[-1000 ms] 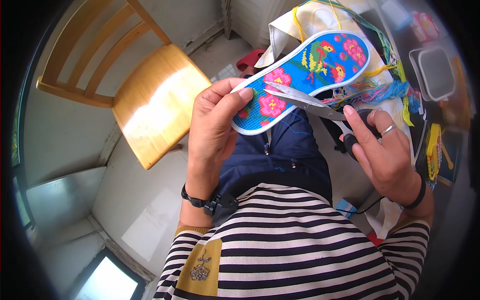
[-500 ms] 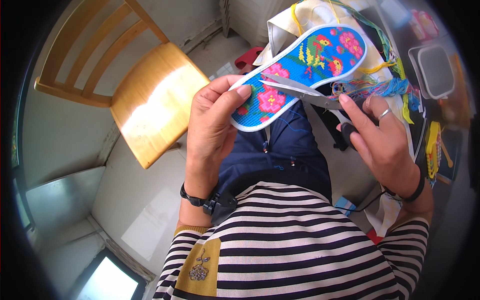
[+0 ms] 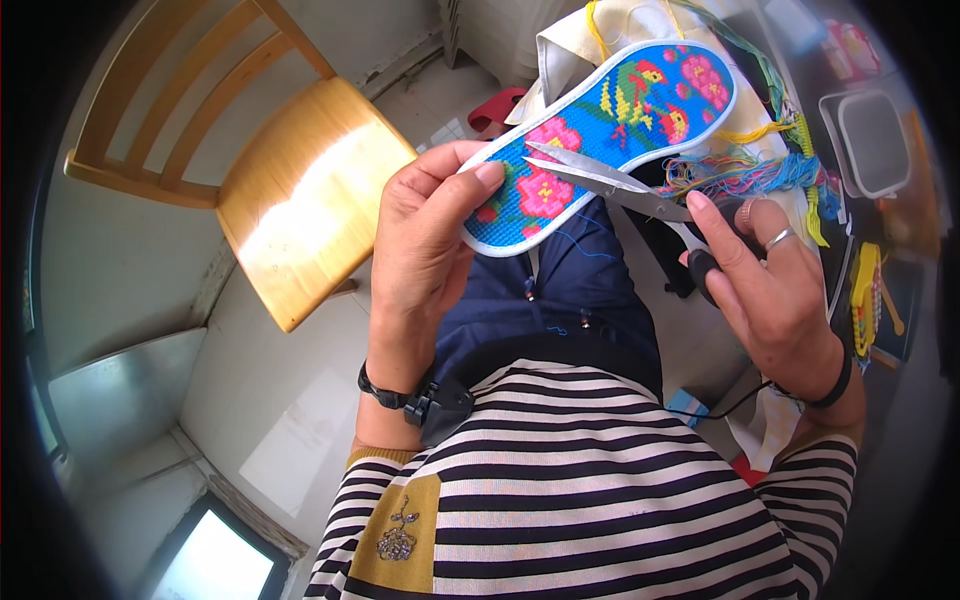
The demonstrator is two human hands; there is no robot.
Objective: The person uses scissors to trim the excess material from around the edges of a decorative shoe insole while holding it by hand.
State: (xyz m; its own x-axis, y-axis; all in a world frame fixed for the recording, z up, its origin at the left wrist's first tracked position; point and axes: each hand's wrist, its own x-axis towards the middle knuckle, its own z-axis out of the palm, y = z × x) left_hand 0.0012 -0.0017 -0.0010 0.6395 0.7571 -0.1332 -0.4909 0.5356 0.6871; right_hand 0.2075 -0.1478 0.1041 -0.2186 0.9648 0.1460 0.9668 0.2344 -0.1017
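My left hand (image 3: 432, 205) pinches the near end of an embroidered insole (image 3: 590, 125), thumb on top and fingers beneath. The insole is blue with pink flowers, a red, yellow and green bird pattern and a white edge; it slants up to the right above my lap. In my right hand (image 3: 765, 285) is a pair of scissors (image 3: 610, 183), held by the dark handles. Their blades are slightly parted and lie over the pink flower near the middle of the insole; whether they touch it I cannot tell. A loose blue thread (image 3: 585, 247) hangs over my trousers below the insole.
Bundles of colored thread (image 3: 770, 175) lie over pale cloth (image 3: 570, 50) beyond the insole and to its right. A grey plastic container (image 3: 872, 145) and a yellow-edged item (image 3: 865, 290) are at far right. A wooden chair (image 3: 300, 190) stands to my left.
The blades have closed a little, and my right hand with the scissors has shifted slightly right. The insole's near end has risen slightly, still in my left hand.
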